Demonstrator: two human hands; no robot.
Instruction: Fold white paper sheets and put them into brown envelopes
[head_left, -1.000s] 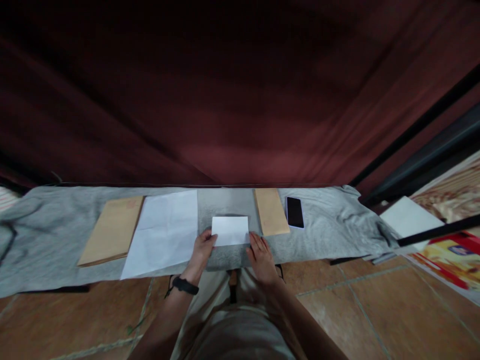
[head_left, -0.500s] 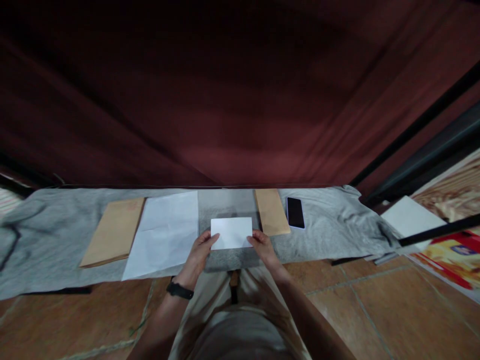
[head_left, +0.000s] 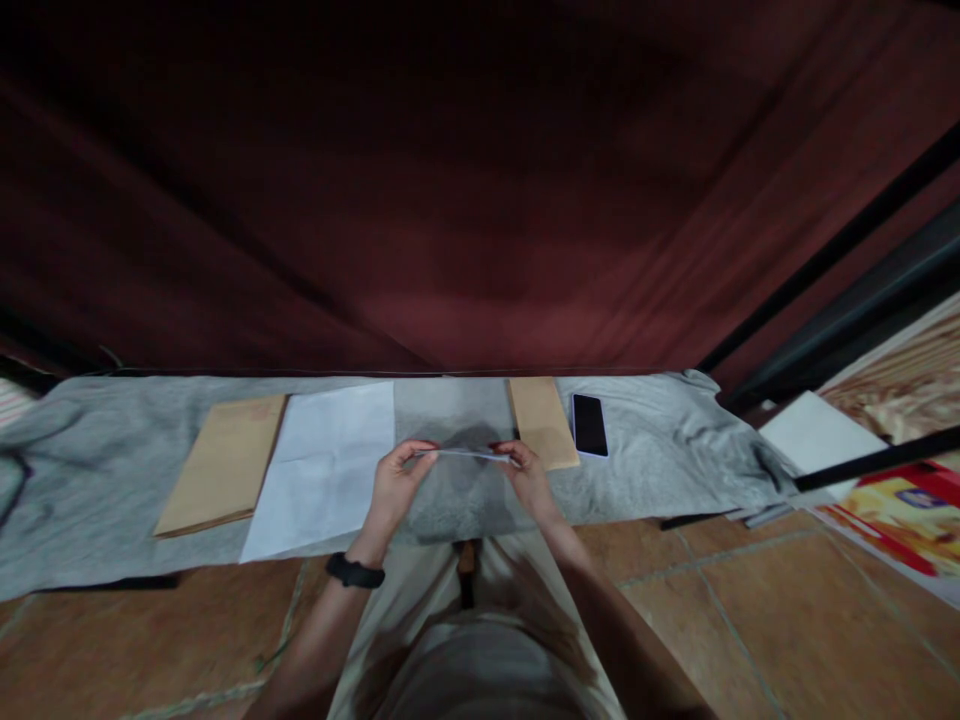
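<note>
While both hands pinch its ends, left hand (head_left: 395, 484) and right hand (head_left: 527, 475) hold the folded white paper (head_left: 463, 454) edge-on above the grey cloth (head_left: 660, 450), seemingly to level it; a brown envelope (head_left: 541, 422) lies just beyond the right hand.

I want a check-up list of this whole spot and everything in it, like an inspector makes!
Surface: grey cloth spread over a tiled floor.
Job's things: folded white paper, seen edge-on, lifted above the cloth.
Clutter: large brown envelope, unfolded white sheet, narrow brown envelope, dark phone.
Hands: left hand and right hand pinch the paper's ends.
Cables: nothing seen.
Surroundings: dark red curtain behind; white board at right.
</note>
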